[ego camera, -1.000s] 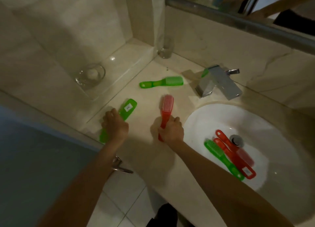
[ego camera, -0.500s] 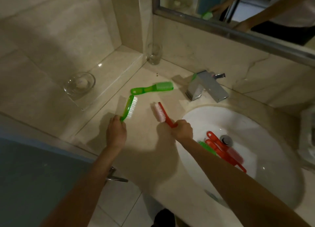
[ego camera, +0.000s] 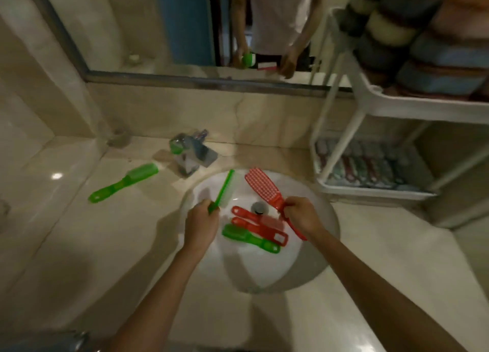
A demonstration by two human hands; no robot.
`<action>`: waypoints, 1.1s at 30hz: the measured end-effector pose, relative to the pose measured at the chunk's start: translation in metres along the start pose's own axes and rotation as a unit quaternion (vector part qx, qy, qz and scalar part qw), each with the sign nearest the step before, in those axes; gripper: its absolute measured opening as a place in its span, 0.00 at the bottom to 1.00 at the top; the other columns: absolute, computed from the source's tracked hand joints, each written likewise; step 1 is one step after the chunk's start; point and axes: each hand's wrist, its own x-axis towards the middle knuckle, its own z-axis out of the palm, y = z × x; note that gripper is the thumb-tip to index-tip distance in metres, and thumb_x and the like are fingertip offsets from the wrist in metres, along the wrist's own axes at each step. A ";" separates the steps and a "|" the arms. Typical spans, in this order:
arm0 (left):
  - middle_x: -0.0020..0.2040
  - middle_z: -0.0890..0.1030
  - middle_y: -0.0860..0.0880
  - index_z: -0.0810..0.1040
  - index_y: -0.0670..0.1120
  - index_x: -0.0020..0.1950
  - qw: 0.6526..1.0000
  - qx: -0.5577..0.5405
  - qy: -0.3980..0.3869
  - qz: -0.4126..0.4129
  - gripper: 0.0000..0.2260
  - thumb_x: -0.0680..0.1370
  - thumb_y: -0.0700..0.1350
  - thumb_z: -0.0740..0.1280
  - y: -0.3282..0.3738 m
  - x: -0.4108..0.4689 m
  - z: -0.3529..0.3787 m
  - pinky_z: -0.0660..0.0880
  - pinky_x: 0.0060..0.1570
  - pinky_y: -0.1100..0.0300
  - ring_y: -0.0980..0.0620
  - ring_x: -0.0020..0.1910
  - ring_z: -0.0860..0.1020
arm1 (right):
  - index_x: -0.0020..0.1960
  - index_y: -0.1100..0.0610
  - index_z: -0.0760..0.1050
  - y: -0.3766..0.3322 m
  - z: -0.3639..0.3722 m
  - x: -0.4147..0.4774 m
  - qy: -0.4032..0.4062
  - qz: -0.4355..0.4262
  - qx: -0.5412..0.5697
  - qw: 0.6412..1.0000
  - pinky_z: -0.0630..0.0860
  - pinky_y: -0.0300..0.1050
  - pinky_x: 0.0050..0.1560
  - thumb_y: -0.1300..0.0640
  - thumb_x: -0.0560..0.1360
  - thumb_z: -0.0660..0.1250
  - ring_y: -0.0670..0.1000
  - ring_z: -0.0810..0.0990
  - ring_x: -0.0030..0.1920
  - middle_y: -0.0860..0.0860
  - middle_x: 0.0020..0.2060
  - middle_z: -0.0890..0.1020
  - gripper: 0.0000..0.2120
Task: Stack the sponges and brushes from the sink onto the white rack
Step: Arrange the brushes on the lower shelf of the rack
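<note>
Left hand (ego camera: 200, 220) grips a green brush (ego camera: 224, 189); right hand (ego camera: 301, 215) grips a red brush (ego camera: 260, 186). Both are held above the sink (ego camera: 312, 269).

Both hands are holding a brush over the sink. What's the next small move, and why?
Probably swing the right hand with its red brush over to the rack, whose lower shelf seems to hold brushes. The left hand grips a green brush, so neither can pick up the three in the sink until one unloads, and the rack stands on the right.
</note>
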 end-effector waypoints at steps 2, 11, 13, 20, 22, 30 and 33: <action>0.31 0.71 0.48 0.67 0.45 0.32 0.998 0.030 -0.042 0.031 0.12 0.76 0.38 0.62 0.027 -0.009 0.030 0.63 0.34 0.57 0.45 0.37 0.72 | 0.31 0.56 0.77 0.026 -0.037 -0.011 0.043 0.029 0.028 0.998 0.75 0.49 0.43 0.70 0.66 0.60 0.56 0.79 0.34 0.49 0.23 0.79 0.13; 0.43 0.82 0.43 0.78 0.43 0.46 0.975 0.055 -0.195 0.093 0.05 0.76 0.43 0.63 0.129 -0.053 0.131 0.77 0.41 0.54 0.44 0.42 0.80 | 0.41 0.58 0.80 0.115 -0.150 -0.030 0.183 0.079 0.054 0.979 0.69 0.42 0.37 0.68 0.71 0.59 0.54 0.78 0.38 0.57 0.31 0.81 0.13; 0.41 0.79 0.46 0.76 0.43 0.46 0.973 0.080 -0.196 0.090 0.07 0.77 0.45 0.62 0.148 -0.055 0.143 0.72 0.34 0.57 0.46 0.39 0.77 | 0.47 0.60 0.81 0.118 -0.167 -0.019 0.206 0.072 0.028 0.976 0.68 0.42 0.35 0.66 0.72 0.59 0.54 0.78 0.39 0.59 0.36 0.83 0.12; 0.38 0.78 0.38 0.77 0.40 0.45 0.983 -0.037 -0.169 0.059 0.08 0.78 0.41 0.59 0.184 -0.043 0.180 0.77 0.45 0.45 0.41 0.38 0.77 | 0.60 0.61 0.77 0.100 -0.202 0.040 0.191 -0.010 -0.150 0.970 0.73 0.52 0.55 0.62 0.77 0.59 0.63 0.78 0.56 0.63 0.55 0.81 0.14; 0.38 0.77 0.40 0.77 0.41 0.50 0.984 -0.078 -0.150 0.047 0.08 0.79 0.40 0.59 0.189 -0.040 0.185 0.77 0.42 0.47 0.41 0.37 0.76 | 0.61 0.59 0.76 0.097 -0.203 0.063 0.153 -0.029 -0.199 0.967 0.73 0.52 0.57 0.59 0.78 0.57 0.62 0.78 0.56 0.61 0.56 0.81 0.14; 0.31 0.75 0.48 0.74 0.42 0.51 0.981 -0.142 -0.133 -0.015 0.09 0.79 0.36 0.55 0.201 -0.027 0.196 0.69 0.22 0.68 0.54 0.25 0.71 | 0.63 0.55 0.75 0.091 -0.196 0.117 0.036 -0.101 -0.257 0.960 0.72 0.52 0.63 0.58 0.79 0.58 0.59 0.76 0.61 0.57 0.62 0.78 0.15; 0.31 0.73 0.47 0.73 0.43 0.51 0.979 -0.163 -0.121 -0.021 0.09 0.79 0.35 0.55 0.204 -0.022 0.199 0.67 0.18 0.70 0.54 0.24 0.70 | 0.63 0.55 0.76 0.090 -0.193 0.133 0.007 -0.088 -0.264 0.961 0.71 0.45 0.62 0.58 0.79 0.57 0.57 0.75 0.62 0.55 0.63 0.78 0.15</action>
